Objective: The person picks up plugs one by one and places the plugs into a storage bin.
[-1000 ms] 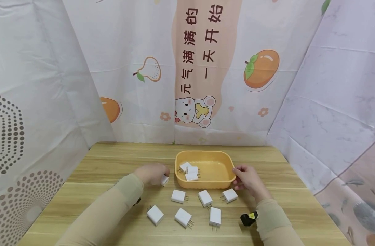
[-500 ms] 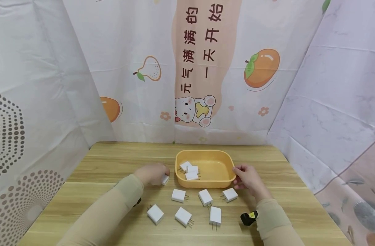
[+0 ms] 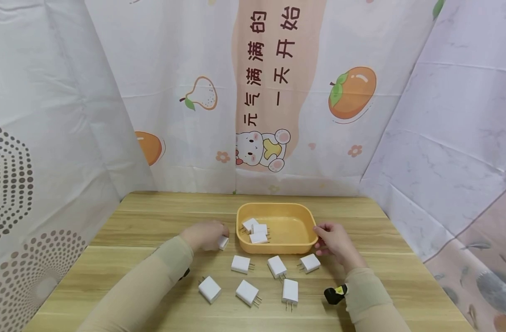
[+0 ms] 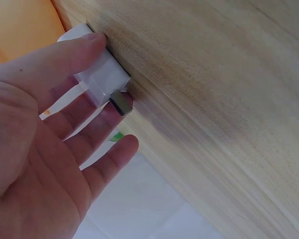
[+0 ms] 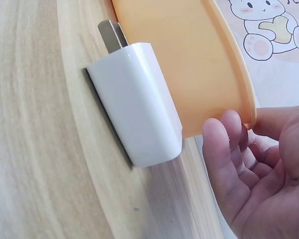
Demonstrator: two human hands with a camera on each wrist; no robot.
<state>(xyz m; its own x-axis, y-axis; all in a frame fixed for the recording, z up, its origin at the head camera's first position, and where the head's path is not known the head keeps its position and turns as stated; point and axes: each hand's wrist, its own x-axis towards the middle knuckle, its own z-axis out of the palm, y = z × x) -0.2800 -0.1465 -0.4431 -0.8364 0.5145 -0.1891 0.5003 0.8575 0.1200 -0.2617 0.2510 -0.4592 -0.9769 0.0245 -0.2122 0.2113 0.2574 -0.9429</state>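
Observation:
My left hand (image 3: 205,234) is left of the yellow-orange basin (image 3: 277,249), low over the wooden table. Its thumb and fingers pinch a white plug-in charger (image 4: 102,72), whose metal prongs show in the left wrist view. At the basin's right end, my right hand (image 3: 335,240) holds the rim between thumb and fingers. Three white chargers (image 3: 258,238) lie together in the basin's left part. In the right wrist view another charger (image 5: 137,107) lies on the table in front of the basin, near the right hand's fingers.
Several more white chargers (image 3: 247,293) lie scattered on the wooden table (image 3: 153,216) in front of the basin, prongs pointing different ways. A printed curtain (image 3: 186,138) hangs behind the table, with more cloth at both sides.

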